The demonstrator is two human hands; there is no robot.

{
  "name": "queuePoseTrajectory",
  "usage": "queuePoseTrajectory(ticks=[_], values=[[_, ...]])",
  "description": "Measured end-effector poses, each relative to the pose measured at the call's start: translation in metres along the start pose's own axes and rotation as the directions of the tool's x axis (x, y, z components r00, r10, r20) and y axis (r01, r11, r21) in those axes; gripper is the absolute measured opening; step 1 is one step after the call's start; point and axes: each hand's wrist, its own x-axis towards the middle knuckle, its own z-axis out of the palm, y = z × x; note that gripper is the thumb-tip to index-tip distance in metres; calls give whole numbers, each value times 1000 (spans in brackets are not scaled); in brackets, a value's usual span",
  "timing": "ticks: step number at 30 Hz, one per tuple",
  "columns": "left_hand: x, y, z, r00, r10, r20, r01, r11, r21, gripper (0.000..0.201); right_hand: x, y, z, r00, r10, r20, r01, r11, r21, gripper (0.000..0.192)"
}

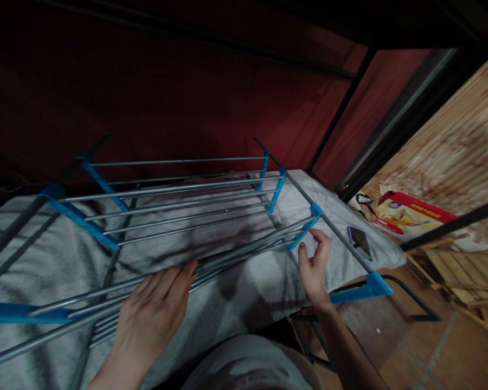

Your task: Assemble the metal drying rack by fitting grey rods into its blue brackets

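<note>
A rack of grey metal tubes [171,189] with blue plastic brackets [277,190] stands on a grey cloth. Several of its tubes lie close together in a slanting bundle [236,254] along the near side. My left hand [158,303] lies over this bundle, its fingers bent round the tubes and their tips partly hidden. At the bundle's right end, my right hand [315,265] is beside a blue bracket [305,230], thumb and forefinger apart. Nothing shows between them. Another blue bracket [364,290] angles out at the near right corner of the frame.
The grey cloth [264,287] covers the surface under the rack. A phone [360,242] lies on it at the right. Beyond are a red and yellow box [415,214], a wooden slatted piece [457,276] and a dark metal frame [415,298]. A dark red panel [179,97] stands behind.
</note>
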Motion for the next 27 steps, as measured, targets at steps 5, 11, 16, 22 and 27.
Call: queuePoseTrajectory(ticks=[5, 11, 16, 22, 27], values=[[10, -3, 0, 999, 18, 36, -19, 1000, 20, 28, 19, 23, -1, 952, 307, 19, -303, 925, 230, 59], [26, -1, 6, 997, 50, 57, -51, 998, 20, 32, 47, 17, 7, 920, 375, 116, -388, 821, 419, 59], [36, -8, 10, 995, 61, 84, -65, 997, 49, 37, 49, 12, 9, 902, 418, 105, -420, 798, 432, 50], [43, -12, 10, 995, 61, 80, -62, 998, 12, 39, 49, 13, 9, 898, 422, 123, -430, 788, 440, 44], [45, -9, 6, 996, 39, 86, -41, 999, 16, 38, 48, 14, 9, 885, 450, 122, -451, 760, 467, 43]])
